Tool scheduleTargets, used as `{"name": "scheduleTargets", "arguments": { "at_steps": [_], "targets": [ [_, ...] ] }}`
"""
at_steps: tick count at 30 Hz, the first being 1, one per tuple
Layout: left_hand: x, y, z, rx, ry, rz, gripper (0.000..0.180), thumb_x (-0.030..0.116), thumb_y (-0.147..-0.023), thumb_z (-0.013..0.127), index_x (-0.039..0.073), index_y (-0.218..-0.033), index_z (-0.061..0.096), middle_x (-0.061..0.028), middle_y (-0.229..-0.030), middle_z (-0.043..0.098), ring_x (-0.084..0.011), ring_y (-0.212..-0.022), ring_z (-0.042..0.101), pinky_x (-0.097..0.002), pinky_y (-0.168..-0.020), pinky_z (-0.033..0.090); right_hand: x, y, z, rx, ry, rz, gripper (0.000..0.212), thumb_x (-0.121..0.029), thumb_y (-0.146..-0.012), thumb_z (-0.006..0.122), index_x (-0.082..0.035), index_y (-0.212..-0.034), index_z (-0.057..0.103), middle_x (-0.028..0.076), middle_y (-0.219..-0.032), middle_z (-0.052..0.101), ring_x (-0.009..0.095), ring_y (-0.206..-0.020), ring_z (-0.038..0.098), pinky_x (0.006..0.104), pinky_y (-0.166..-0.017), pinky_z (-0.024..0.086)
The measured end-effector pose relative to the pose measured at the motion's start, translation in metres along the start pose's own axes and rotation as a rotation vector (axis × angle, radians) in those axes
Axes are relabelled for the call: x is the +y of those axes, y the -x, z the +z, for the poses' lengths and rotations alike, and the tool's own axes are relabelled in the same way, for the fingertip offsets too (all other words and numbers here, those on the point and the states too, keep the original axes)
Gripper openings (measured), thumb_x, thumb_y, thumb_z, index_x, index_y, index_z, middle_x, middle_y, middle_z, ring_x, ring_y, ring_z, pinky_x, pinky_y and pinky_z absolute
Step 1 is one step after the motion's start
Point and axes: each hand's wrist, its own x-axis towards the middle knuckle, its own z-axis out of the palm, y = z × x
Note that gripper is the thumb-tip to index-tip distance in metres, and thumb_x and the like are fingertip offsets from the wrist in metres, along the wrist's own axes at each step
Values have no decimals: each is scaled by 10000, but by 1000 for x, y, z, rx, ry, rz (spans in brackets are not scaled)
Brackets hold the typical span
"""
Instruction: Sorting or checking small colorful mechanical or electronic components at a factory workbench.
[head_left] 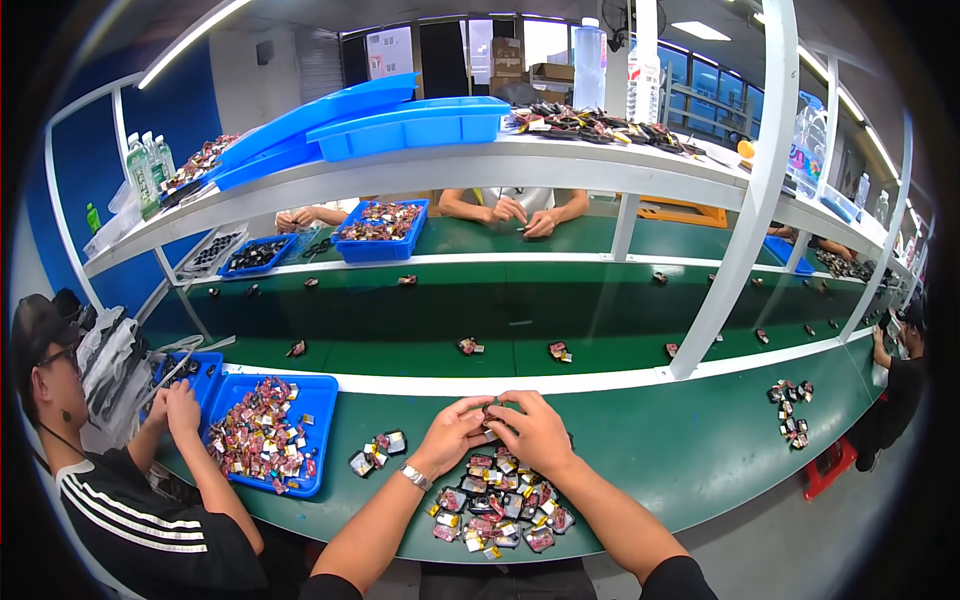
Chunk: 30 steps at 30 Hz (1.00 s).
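Observation:
My left hand [455, 436], with a metal watch on its wrist, and my right hand [535, 434] meet above the green worktable [640, 455]. Their fingers pinch a small dark electronic part [490, 414], mostly hidden by the fingertips. Directly below lies a heap of small electronic assemblies [500, 505], with dark casings, reddish boards and silver-and-yellow cells. A few similar assemblies [376, 452] lie apart, left of my left forearm. Farther left, a blue tray [328, 420] is filled with loose reddish and silver parts.
Beyond the white rail [450, 383] runs a dark green conveyor belt [600, 310] carrying scattered assemblies. A white post [735, 210] rises right of centre, supporting an overhead shelf [560, 160] with blue trays. Co-workers sit at left, opposite and far right. Another small group of assemblies [790, 412] lies right.

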Motion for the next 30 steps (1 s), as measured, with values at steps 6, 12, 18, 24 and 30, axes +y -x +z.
{"name": "scheduleTargets", "arguments": {
  "at_steps": [6, 12, 18, 24, 30],
  "targets": [
    [-2, 0, -3, 1, 84, 33, 276, 53, -980, 483, 6, -1250, 448, -122, -1180, 587, -193, -1080, 595, -402, -982, 507, 5, -4, 9, 90, 244, -233, 225, -88, -724, 693, -96, -949, 690, 47, -1040, 620, 226, -932, 603, 347, -766, 510],
    [-3, 0, 1, 38, 91, 38, 288, 9, -972, 470, -4, -1259, 446, -131, -1201, 576, -205, -1119, 578, -430, -1018, 491, 8, -1, 10, 43, 274, -250, 223, -120, -751, 624, -80, -966, 665, 48, -1046, 603, 218, -992, 586, 347, -769, 487],
    [-4, -2, 2, 45, -2, 22, 309, 22, -985, 450, 1, -1293, 462, -127, -1195, 581, -205, -1093, 600, -387, -981, 515, 22, 0, 9, -32, 104, -194, 207, -78, -737, 659, -85, -943, 650, 65, -1079, 585, 264, -1041, 567, 384, -842, 489],
    [-3, 0, 4, 50, -55, 1, 307, 15, -984, 446, 15, -1290, 468, -116, -1204, 578, -194, -1091, 602, -352, -961, 521, 23, -3, 3, -83, -13, -127, 178, -63, -721, 745, -86, -887, 683, 98, -1173, 567, 305, -1114, 538, 403, -943, 463],
    [0, 0, -3, -80, -57, 9, 359, -3, -953, 507, 32, -1308, 462, -100, -1262, 562, -171, -1116, 588, -322, -936, 526, 21, -1, 8, -49, -117, 11, 112, -90, -750, 724, -79, -857, 693, 90, -1166, 594, 302, -1123, 538, 390, -949, 456]
  ]
}}
